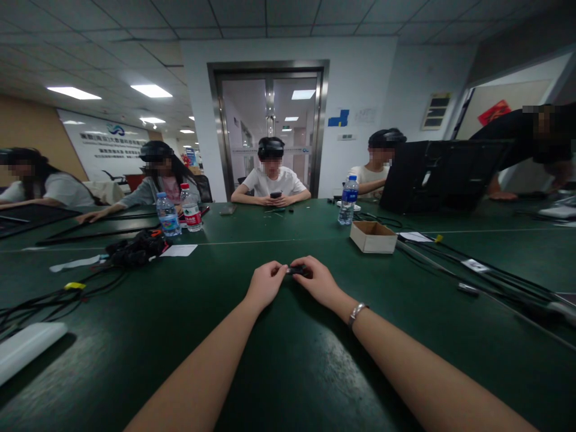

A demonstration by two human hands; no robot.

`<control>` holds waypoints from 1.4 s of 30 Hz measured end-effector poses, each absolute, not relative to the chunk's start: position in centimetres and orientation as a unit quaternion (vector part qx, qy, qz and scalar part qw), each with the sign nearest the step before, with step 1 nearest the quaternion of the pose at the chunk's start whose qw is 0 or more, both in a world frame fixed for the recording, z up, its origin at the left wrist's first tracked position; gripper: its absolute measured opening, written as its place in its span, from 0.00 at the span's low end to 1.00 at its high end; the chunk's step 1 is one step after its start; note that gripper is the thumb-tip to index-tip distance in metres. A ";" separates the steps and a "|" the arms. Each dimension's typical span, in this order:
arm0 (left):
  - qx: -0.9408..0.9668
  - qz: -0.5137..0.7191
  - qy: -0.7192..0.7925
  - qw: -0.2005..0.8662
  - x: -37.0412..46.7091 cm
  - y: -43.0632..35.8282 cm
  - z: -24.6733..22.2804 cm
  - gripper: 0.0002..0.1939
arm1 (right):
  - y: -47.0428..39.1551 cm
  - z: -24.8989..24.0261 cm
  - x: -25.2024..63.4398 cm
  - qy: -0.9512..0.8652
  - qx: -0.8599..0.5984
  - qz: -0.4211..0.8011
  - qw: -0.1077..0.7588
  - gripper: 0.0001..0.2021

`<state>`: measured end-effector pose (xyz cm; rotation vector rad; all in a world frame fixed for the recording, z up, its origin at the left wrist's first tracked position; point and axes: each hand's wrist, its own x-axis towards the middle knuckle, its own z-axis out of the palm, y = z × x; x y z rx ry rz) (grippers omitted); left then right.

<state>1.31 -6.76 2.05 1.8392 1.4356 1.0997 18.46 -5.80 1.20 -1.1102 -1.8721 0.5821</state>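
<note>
Far left, white flat-topped object (33,345) on green table (189,336), cut by frame edge; just beyond it, black cables (54,305) with yellow tag (75,286). Behind, seated person in white (67,189), headset on; next to them, person in grey sleeves (141,193), also headset, one arm out over the table. Black tangled bundle (135,247) next, white paper slip (180,250) by it, then blue-capped bottle (168,217) and red-capped bottle (192,211), both upright, side by side. Left hand (266,283): thumb and fingers pinched at silver end of small dark object (296,270), which sits between the two hands, near table middle. Across the table, person in white T-shirt (270,183), dark item in hands. Right hand (318,279): fingertips grasping dark end of same object; silver bracelet (357,314) on wrist. Beyond, upright bottle with blue label (348,203), then open cardboard box (373,239) near it. Further right, headset-wearing person partly behind black panel (443,174), long cables (508,282) with white label (475,266), person in dark top (517,129) leaning over table.
</note>
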 end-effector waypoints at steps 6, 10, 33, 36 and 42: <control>0.682 0.437 0.502 0.305 1.1 -5.9 1.3 0.12 | -5.7 1.3 18.6 -0.749 -0.449 0.222 0.434 0.11; 0.675 0.456 0.471 0.338 1.0 -5.7 1.1 0.11 | -5.7 1.3 18.6 -0.745 -0.450 0.229 0.436 0.10; 0.642 0.471 0.445 0.409 0.7 -6.2 2.0 0.09 | -5.7 1.3 18.6 -0.740 -0.455 0.229 0.440 0.10; 0.639 0.473 0.443 0.415 0.6 -6.2 2.1 0.09 | -5.6 1.2 18.6 -0.742 -0.453 0.227 0.439 0.10; 0.615 0.498 0.432 0.432 0.5 -6.1 1.9 0.09 | -5.9 1.5 18.5 -0.745 -0.454 0.230 0.430 0.10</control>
